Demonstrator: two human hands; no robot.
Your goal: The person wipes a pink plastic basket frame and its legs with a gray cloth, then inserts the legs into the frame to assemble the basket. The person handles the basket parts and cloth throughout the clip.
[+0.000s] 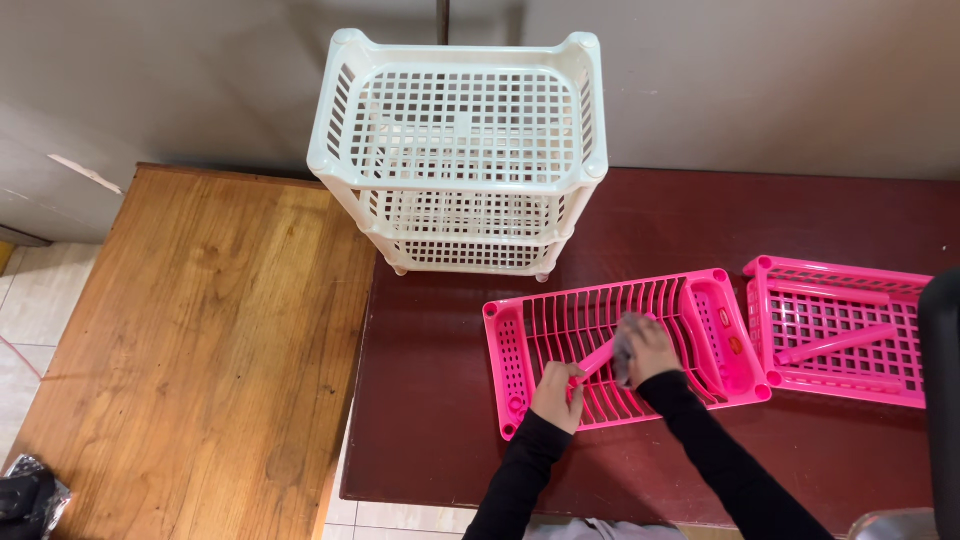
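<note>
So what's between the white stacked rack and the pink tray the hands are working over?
In the head view, only bare dark red tabletop separates the white rack from the pink tray; nothing lies on that stretch.

Glossy pink plastic rack (620,345), grey cloth (626,345)
</note>
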